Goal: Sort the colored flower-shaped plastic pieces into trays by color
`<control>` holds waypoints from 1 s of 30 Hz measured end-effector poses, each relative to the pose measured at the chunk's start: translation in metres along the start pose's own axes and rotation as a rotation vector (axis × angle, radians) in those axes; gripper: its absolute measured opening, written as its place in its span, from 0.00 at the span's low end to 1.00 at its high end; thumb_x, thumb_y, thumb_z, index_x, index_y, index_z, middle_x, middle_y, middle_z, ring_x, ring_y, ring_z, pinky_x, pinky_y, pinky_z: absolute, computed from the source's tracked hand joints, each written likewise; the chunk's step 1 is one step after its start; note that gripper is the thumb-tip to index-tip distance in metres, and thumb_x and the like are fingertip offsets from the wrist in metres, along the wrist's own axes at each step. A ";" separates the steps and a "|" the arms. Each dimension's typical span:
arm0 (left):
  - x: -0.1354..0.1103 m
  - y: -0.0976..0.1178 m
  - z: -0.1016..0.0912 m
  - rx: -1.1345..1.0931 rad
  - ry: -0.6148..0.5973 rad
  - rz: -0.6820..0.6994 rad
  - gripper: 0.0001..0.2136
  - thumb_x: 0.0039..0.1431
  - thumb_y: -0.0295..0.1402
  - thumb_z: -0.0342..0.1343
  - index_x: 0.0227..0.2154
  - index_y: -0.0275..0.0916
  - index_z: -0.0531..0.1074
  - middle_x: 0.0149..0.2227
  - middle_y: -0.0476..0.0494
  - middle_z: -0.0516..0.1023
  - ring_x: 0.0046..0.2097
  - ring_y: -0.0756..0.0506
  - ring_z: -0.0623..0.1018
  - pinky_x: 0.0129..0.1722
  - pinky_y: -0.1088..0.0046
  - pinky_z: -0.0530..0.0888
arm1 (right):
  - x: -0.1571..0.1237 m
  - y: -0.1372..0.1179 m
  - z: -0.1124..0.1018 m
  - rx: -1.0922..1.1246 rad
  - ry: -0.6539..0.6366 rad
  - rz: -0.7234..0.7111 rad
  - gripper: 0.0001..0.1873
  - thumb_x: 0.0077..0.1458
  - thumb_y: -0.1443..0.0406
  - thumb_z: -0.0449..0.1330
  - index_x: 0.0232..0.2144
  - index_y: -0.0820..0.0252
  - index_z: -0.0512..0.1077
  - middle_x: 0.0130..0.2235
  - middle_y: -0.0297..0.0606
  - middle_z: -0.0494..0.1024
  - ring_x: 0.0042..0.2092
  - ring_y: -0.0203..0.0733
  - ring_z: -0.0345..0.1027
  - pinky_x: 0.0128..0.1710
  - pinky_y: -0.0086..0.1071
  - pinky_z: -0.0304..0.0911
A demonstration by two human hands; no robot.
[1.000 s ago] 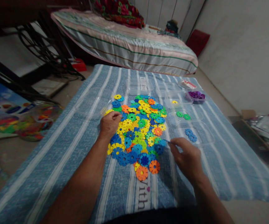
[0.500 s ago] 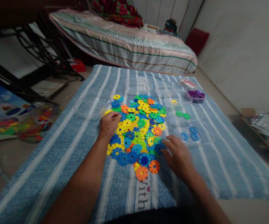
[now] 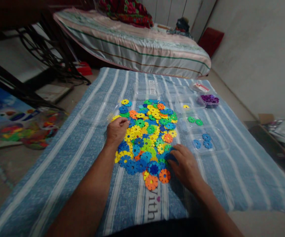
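Note:
A heap of flower-shaped plastic discs in yellow, blue, green and orange is spread over the middle of the cloth. At its left edge is my left hand, thumb and fingertips pressed together; whatever they pinch, if anything, is hidden. My right hand reaches the heap's right edge, thumb and fingers apart around blue discs. Closest to my body lie two orange discs. To the right, a clear plastic tray holds a few blue discs, and beyond it a tray has two green discs.
A tub of purple pieces and a single yellow disc in a clear container are at the far right. More clear containers stand at the back. A striped blue cloth covers the table. Behind is a bed.
My right hand has moved slightly left, further onto the heap's edge. My left hand keeps its pinched pose at the same spot. The view has shifted a little.

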State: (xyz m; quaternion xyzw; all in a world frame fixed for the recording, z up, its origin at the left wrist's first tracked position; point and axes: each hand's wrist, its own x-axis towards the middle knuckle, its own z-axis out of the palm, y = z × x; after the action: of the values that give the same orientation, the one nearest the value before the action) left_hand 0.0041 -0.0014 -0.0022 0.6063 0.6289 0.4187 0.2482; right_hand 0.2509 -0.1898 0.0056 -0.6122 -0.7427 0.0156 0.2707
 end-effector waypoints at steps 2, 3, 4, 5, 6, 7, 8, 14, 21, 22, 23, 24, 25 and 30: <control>0.000 0.000 0.000 0.002 -0.002 0.002 0.11 0.47 0.39 0.55 0.30 0.40 0.76 0.31 0.49 0.81 0.36 0.46 0.80 0.39 0.75 0.75 | 0.001 0.000 -0.002 0.053 0.020 0.001 0.04 0.56 0.68 0.57 0.34 0.57 0.73 0.45 0.46 0.76 0.52 0.51 0.68 0.52 0.48 0.66; 0.000 0.000 0.000 0.004 -0.003 0.003 0.11 0.47 0.39 0.55 0.30 0.40 0.76 0.31 0.49 0.81 0.36 0.46 0.80 0.39 0.75 0.75 | 0.001 -0.001 -0.004 0.083 0.022 0.003 0.04 0.57 0.67 0.58 0.32 0.57 0.72 0.44 0.45 0.76 0.50 0.49 0.69 0.51 0.46 0.67; 0.000 0.000 0.000 0.005 -0.004 0.004 0.11 0.48 0.39 0.55 0.30 0.40 0.76 0.31 0.49 0.81 0.36 0.46 0.80 0.39 0.75 0.75 | 0.002 -0.002 -0.006 0.110 0.020 0.007 0.04 0.57 0.67 0.58 0.31 0.57 0.72 0.43 0.44 0.77 0.48 0.48 0.70 0.50 0.44 0.68; 0.000 0.000 0.000 0.008 -0.005 0.002 0.11 0.48 0.39 0.55 0.30 0.40 0.76 0.31 0.49 0.81 0.36 0.46 0.79 0.39 0.76 0.75 | 0.002 -0.003 -0.009 0.134 0.016 0.012 0.04 0.57 0.67 0.58 0.30 0.57 0.72 0.42 0.43 0.77 0.47 0.47 0.71 0.48 0.42 0.69; 0.000 0.000 0.000 0.010 -0.004 0.000 0.11 0.48 0.39 0.55 0.30 0.40 0.76 0.31 0.50 0.81 0.36 0.46 0.79 0.39 0.76 0.75 | 0.003 -0.005 -0.012 0.152 0.014 0.016 0.05 0.57 0.67 0.57 0.29 0.57 0.72 0.42 0.43 0.77 0.45 0.46 0.72 0.46 0.41 0.70; 0.000 0.000 0.000 0.011 -0.003 -0.002 0.11 0.48 0.39 0.54 0.30 0.40 0.76 0.31 0.50 0.81 0.36 0.46 0.79 0.39 0.76 0.75 | 0.004 -0.006 -0.016 0.165 0.018 0.019 0.05 0.58 0.67 0.57 0.29 0.57 0.72 0.41 0.42 0.77 0.44 0.45 0.72 0.45 0.39 0.70; 0.000 0.001 0.000 0.012 -0.002 -0.003 0.11 0.48 0.39 0.54 0.30 0.40 0.76 0.31 0.50 0.81 0.36 0.46 0.79 0.39 0.75 0.75 | 0.005 -0.007 -0.020 0.172 0.031 0.017 0.05 0.58 0.67 0.57 0.30 0.57 0.72 0.41 0.42 0.78 0.44 0.44 0.72 0.44 0.38 0.70; -0.001 0.001 0.000 0.013 -0.004 0.010 0.11 0.48 0.39 0.55 0.31 0.40 0.76 0.32 0.49 0.81 0.37 0.45 0.79 0.39 0.75 0.75 | 0.020 0.007 -0.057 -0.025 0.268 0.015 0.04 0.60 0.65 0.58 0.32 0.57 0.72 0.40 0.42 0.79 0.43 0.44 0.74 0.46 0.38 0.69; 0.000 0.001 0.000 0.024 -0.003 0.000 0.10 0.48 0.38 0.55 0.31 0.39 0.76 0.32 0.49 0.81 0.36 0.46 0.79 0.39 0.76 0.75 | 0.025 0.016 -0.065 -0.209 0.415 0.085 0.06 0.59 0.65 0.58 0.36 0.59 0.74 0.36 0.42 0.79 0.40 0.46 0.74 0.42 0.40 0.69; 0.000 0.001 0.000 0.027 -0.002 -0.003 0.11 0.48 0.38 0.55 0.31 0.39 0.77 0.32 0.48 0.81 0.36 0.46 0.79 0.39 0.76 0.75 | 0.022 0.010 -0.059 -0.136 0.314 0.043 0.06 0.60 0.65 0.57 0.37 0.59 0.74 0.36 0.42 0.79 0.39 0.45 0.73 0.42 0.39 0.69; 0.000 0.001 0.000 0.029 0.002 -0.003 0.11 0.48 0.38 0.55 0.31 0.39 0.77 0.31 0.48 0.81 0.36 0.46 0.79 0.39 0.76 0.74 | 0.019 0.002 -0.053 -0.066 0.206 -0.001 0.06 0.60 0.66 0.56 0.37 0.58 0.74 0.37 0.42 0.79 0.40 0.44 0.73 0.41 0.38 0.70; 0.000 0.001 0.000 0.029 0.003 0.001 0.11 0.48 0.38 0.55 0.31 0.39 0.77 0.31 0.48 0.81 0.36 0.46 0.79 0.39 0.76 0.74 | 0.015 -0.005 -0.047 -0.011 0.102 -0.042 0.06 0.60 0.67 0.56 0.37 0.58 0.74 0.39 0.42 0.78 0.42 0.44 0.73 0.42 0.37 0.70; 0.000 0.000 0.000 0.026 0.005 0.008 0.12 0.48 0.38 0.55 0.31 0.38 0.77 0.31 0.48 0.81 0.36 0.46 0.79 0.39 0.75 0.74 | 0.011 -0.013 -0.040 0.027 0.013 -0.076 0.06 0.60 0.67 0.56 0.36 0.58 0.74 0.41 0.43 0.78 0.44 0.45 0.72 0.43 0.38 0.70; -0.001 -0.001 0.000 0.022 -0.001 0.024 0.11 0.48 0.39 0.55 0.31 0.39 0.77 0.31 0.48 0.81 0.36 0.46 0.79 0.39 0.75 0.74 | -0.004 -0.035 -0.022 0.023 -0.183 -0.131 0.10 0.55 0.61 0.63 0.39 0.59 0.74 0.50 0.49 0.75 0.55 0.55 0.65 0.51 0.49 0.67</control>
State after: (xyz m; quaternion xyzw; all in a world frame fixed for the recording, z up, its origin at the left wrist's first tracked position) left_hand 0.0038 -0.0019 -0.0035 0.6166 0.6260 0.4144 0.2370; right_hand 0.2286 -0.2088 0.0355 -0.5551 -0.8027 0.0621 0.2089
